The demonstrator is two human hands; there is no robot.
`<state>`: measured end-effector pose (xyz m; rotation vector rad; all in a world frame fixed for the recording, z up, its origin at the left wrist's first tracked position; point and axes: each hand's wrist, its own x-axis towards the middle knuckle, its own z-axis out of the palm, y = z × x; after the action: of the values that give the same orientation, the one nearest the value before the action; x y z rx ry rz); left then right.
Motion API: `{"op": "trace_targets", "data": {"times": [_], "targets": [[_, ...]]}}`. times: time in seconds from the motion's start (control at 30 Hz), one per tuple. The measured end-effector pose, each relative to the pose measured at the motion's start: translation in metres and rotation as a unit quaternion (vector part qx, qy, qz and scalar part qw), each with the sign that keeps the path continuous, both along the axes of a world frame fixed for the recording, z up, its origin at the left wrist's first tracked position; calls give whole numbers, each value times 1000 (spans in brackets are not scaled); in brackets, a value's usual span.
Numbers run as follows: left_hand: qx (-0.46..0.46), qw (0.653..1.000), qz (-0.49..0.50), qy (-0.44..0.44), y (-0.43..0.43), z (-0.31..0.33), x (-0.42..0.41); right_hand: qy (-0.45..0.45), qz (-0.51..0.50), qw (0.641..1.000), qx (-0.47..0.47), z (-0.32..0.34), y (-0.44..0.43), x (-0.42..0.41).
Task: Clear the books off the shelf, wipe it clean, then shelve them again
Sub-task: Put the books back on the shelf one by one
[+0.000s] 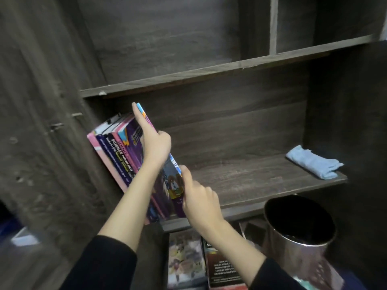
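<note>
Nearest me, two black sleeves (104, 266) reach forward over a couple of loose books (185, 260) lying flat below the shelf, with a shiny metal bin (299, 239) just to their right. The right hand (200, 203) has one digit laid against the lower front edge of a purple book (167, 186) and the other fingers curled; I can't tell whether it truly grips the cover or only steadies it. Higher up, the left hand (156, 144) grips the same book near its top, forefinger stretched straight along the edge. That book stands tilted on the shelf (251, 181) as the outermost of a leaning row of books (117, 151) packed against the left wall. At the shelf's far right end a folded blue cloth (314, 163) lies well apart from them. An upper shelf (209, 71) runs above.
</note>
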<state>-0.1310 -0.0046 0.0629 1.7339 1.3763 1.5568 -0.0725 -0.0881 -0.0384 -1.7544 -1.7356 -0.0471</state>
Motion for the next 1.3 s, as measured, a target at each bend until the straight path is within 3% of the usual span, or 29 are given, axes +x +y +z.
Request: {"op": "trace_targets", "data": {"times": [0.23, 0.43, 0.63, 0.83, 1.17, 1.3], "targets": [[94, 995, -15, 23, -1, 9, -32, 0, -27, 991, 129, -7, 14, -33], [166, 984, 3, 68, 3, 3, -55, -7, -29, 990, 135, -19, 35, -51], [210, 967, 41, 141, 8, -16, -74, 61, 112, 992, 22, -30, 50, -51], [233, 937, 84, 247, 33, -40, -91, 68, 136, 988, -24, -45, 79, -50], [211, 911, 147, 322, 40, -49, -90, 137, 177, 973, -57, -72, 102, -34], [216, 894, 163, 356, 44, -51, -95, 152, 222, 953, -137, -80, 106, -19]]}}
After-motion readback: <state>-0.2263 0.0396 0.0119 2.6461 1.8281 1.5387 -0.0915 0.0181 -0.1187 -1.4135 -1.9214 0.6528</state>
